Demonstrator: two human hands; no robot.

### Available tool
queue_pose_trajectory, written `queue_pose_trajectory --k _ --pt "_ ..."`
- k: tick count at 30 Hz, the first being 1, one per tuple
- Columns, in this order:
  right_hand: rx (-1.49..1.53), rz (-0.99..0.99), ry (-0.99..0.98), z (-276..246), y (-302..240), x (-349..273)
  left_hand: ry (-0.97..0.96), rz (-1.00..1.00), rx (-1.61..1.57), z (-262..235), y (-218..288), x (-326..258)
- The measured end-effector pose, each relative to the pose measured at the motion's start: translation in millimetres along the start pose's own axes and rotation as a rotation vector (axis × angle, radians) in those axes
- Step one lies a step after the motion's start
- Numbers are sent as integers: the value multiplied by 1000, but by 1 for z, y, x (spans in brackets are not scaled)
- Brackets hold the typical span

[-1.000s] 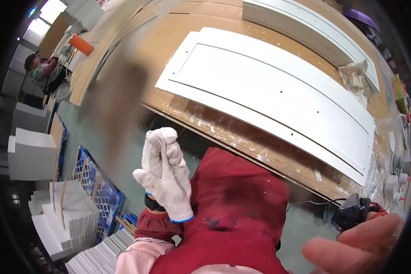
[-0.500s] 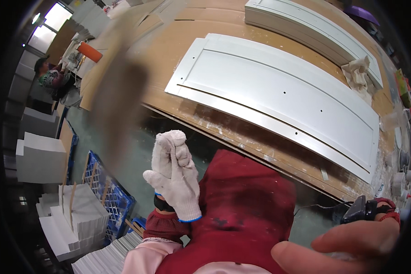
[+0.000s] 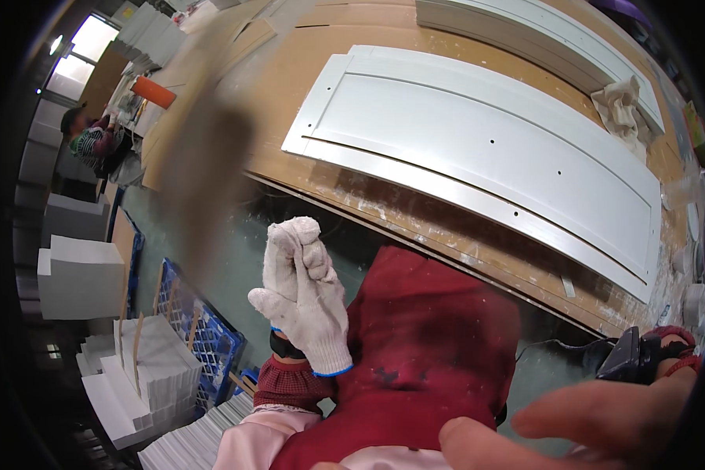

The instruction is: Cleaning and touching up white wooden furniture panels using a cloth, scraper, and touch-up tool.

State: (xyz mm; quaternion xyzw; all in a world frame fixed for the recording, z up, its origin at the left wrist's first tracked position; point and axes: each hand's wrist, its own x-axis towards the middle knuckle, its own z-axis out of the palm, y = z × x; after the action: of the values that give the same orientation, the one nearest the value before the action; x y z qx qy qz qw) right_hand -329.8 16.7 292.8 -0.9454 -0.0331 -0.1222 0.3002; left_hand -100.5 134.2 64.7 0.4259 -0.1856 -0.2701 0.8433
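While the left hand [image 3: 304,301] is raised in front of the chest in a white knitted glove, its fingers are curled loosely inward with the fingertips bunched at the top, and it grips nothing that can be seen. A dark red apron [image 3: 431,352] lies just behind and beside it, over a pink sleeve [image 3: 247,442]. The right hand [image 3: 595,427] is bare and comes in at the lower right edge, very close to the camera and blurred; its fingers lie stretched out sideways, so it looks open, though the blur makes that hard to confirm. Just beyond its fingertips sits a dark tool [image 3: 630,356] with a red part, near the table's edge.

Ahead, a long white panel [image 3: 486,149] with a recessed centre lies flat on the brown table [image 3: 290,70], well apart from both hands. A second white panel [image 3: 540,35] lies farther back, with a crumpled pale cloth [image 3: 623,110] beside it. Left of the table, on the green floor, a blue crate [image 3: 204,337] stands among stacks of white boards [image 3: 153,368]. Another person [image 3: 90,145] is at work far off at the upper left.
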Motion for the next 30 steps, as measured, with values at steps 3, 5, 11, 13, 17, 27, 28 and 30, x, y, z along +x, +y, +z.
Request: queue_pose_trajectory --k 3,5,11,13,17,27,28,30 --pt "33 -76 -10 14 11 15 55 -39 45 1 5 1" --pt "46 -111 -13 18 12 18 129 -79 25 -1 12 0" --pt "5 -149 -45 17 15 26 65 17 -1 6 1 -2" --pt "2 -187 -43 17 23 30 85 3 -18 3 11 -3" --pt "-139 -136 -52 0 16 25 -86 -112 -31 5 8 3" --pt "-411 -146 -91 -24 13 37 90 -254 -40 2 28 6" --pt "-423 -151 -97 -27 14 38 98 -242 -41 3 31 5" --pt "-453 -153 -109 -30 12 42 87 -208 18 4 34 7"
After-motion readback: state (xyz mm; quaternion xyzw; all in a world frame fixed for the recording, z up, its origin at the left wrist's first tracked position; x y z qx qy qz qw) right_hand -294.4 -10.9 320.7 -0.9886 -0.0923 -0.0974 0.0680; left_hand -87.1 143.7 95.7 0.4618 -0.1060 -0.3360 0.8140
